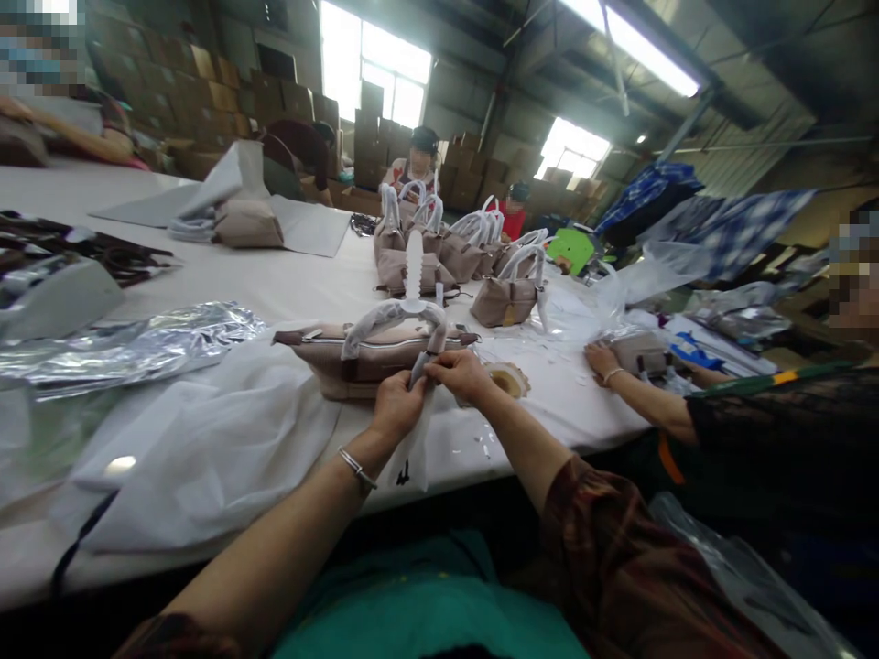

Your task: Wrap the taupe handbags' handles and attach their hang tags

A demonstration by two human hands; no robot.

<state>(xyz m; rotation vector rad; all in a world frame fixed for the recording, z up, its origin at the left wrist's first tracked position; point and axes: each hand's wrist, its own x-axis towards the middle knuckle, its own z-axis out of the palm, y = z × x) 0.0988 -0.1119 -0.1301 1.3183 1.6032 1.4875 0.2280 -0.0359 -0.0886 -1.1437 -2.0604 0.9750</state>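
A beige handbag [330, 366] with dark trim and a zipped top stands on the table in front of me. Its arched handle [391, 322] is covered in white wrapping. At the right foot of that handle, my left hand [399, 403] pinches a small greyish wrapped tab [418, 368]. My right hand [463, 373] is closed on the tab's upper end, fingertips close to the left thumb. Below the hands hangs a thin whitish sheet [416, 448] with small dark marks. Just behind my right hand lies a roll of tape [509, 379].
More beige bags [504, 300] with white-wrapped handles stand behind. Silver foil [137, 343] and white sheeting [226, 448] cover the left; dark straps [75, 247] lie beyond. At right, a co-worker's hand [602, 361] touches another bag [638, 350]. Other people stand across the table.
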